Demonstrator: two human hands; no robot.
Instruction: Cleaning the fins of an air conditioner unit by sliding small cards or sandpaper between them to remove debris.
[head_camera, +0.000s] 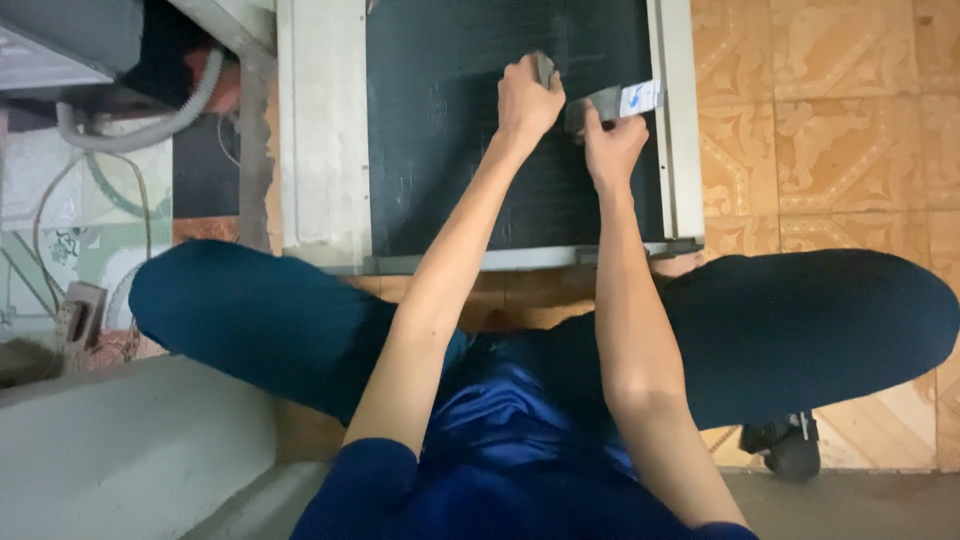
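Dark finned panel (440, 160) in a white frame, with a grey tool (600, 102) on it.

Label (639, 98): one small rectangular sticker, white with blue print, fixed to the end of a grey flat tool (603, 104) pinched in the right hand (612, 150). It sits near the upper right of the dark finned panel (450, 150), just inside the panel's pale right frame (674, 120), and lies slightly tilted. No packages, signs or screens are in view.
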